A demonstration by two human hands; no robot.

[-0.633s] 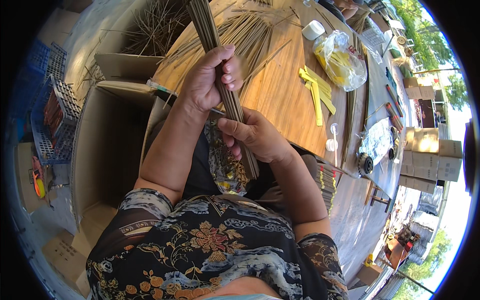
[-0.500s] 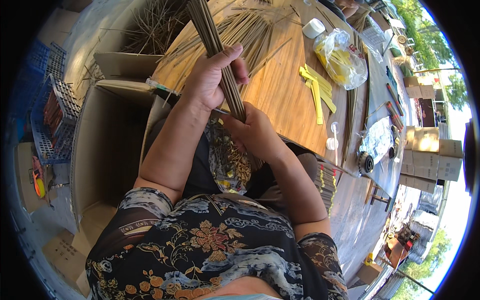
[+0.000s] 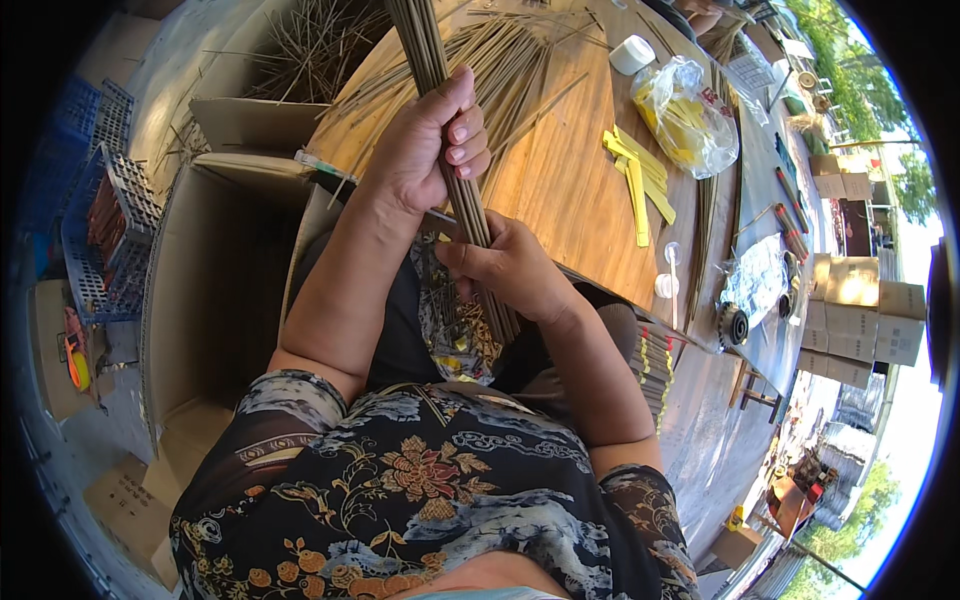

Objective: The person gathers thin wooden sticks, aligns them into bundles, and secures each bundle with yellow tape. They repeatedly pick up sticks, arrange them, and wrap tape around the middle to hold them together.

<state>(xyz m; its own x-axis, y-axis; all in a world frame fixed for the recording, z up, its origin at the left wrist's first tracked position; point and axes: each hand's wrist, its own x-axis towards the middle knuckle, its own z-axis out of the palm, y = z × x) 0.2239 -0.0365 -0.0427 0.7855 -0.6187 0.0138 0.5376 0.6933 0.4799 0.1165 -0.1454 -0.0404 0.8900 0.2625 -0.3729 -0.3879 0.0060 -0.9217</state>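
A bundle of thin grey-brown sticks (image 3: 424, 55) slants between my hands, over the table's near edge. My left hand (image 3: 425, 150) is wrapped around its middle, fingers curled over the front and thumb pointing up along it. Lower down, my right hand (image 3: 508, 262) grips the bundle near its bottom part, thumb across the front. The lower ends of the sticks show below my right hand, above my lap. Behind the bundle, many loose sticks (image 3: 500, 55) lie spread on the wooden table (image 3: 545, 190).
Yellow strips (image 3: 640, 180) and a clear bag of yellow pieces (image 3: 685, 115) lie on the table, near a white jar (image 3: 631, 55). An open cardboard box (image 3: 225, 290) stands left of my arm. Blue crates (image 3: 100, 240) are farther left. A bag of scraps (image 3: 465, 345) is below my hands.
My left hand's fingers have closed around the bundle; before, they were looser. The bundle's top has shifted slightly to the right. My right hand keeps its grip, a little lower.
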